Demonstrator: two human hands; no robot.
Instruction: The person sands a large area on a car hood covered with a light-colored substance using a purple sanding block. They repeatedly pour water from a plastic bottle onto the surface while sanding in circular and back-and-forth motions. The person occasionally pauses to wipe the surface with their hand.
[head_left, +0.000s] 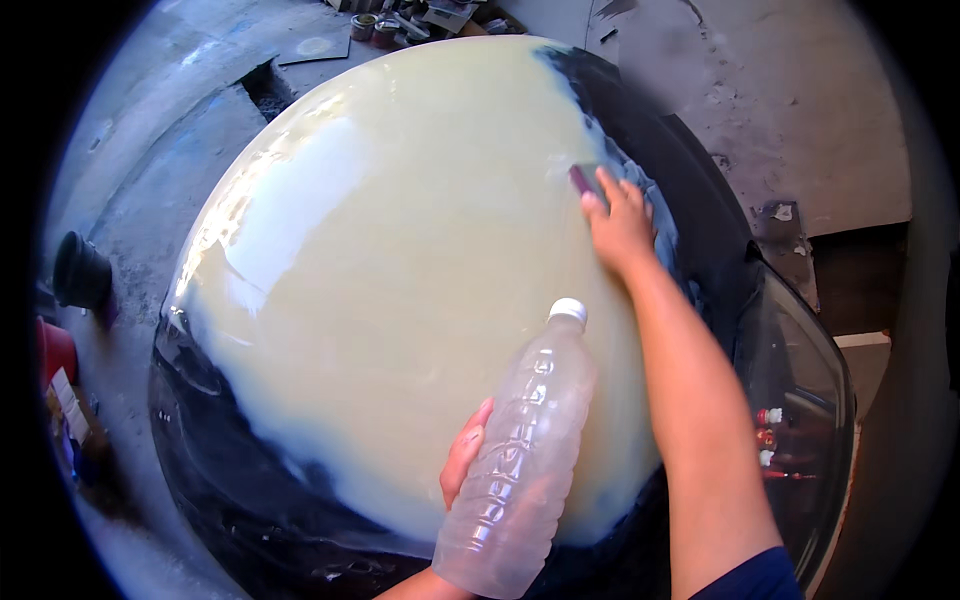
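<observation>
A large rounded car body panel fills the middle, coated glossy cream with dark blue-black edges. My left hand grips a clear ribbed plastic bottle with a white cap. The bottle leans up and to the right over the near part of the panel, and it hides part of that hand. Near the panel's right border, my right hand presses a small flat sanding pad with a purple edge to the surface. The fingers cover much of the pad.
A dark, see-through curved panel adjoins on the right, with small red and white items visible through it. A black bucket and a red container stand at the left. Tins and boxes lie on the grey floor beyond.
</observation>
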